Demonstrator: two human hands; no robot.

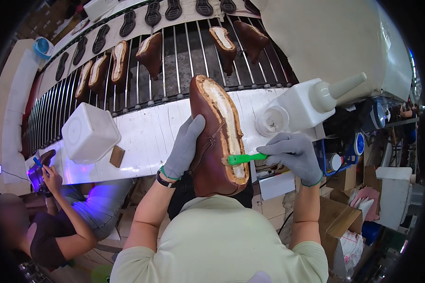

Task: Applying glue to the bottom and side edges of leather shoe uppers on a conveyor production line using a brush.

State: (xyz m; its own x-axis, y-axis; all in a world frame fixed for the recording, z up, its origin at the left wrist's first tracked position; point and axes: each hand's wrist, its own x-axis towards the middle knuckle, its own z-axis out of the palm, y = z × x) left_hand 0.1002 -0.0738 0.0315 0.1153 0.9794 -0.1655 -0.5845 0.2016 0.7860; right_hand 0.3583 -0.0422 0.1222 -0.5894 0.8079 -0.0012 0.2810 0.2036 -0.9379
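Note:
A brown leather shoe upper [203,155], sole side up, is gripped along its left side by my gloved left hand [185,144]. Its underside has a white middle strip [224,111] with a rough tan border around it. In my gloved right hand [293,153] is the handle of a green brush [243,159]. The brush's head touches the underside near the end closest to me; its bristles are hidden. Just beyond my right hand stands a small round white cup [273,120], beside a white plastic bottle with a long spout [311,101].
Beyond the white bench [160,115] runs a roller conveyor [184,61] carrying several brown shoe uppers [119,61] and black soles [127,23]. A white square container [89,133] and a small brown block [117,156] sit left. Another person [56,207] works at lower left. Cardboard boxes [337,221] stand right.

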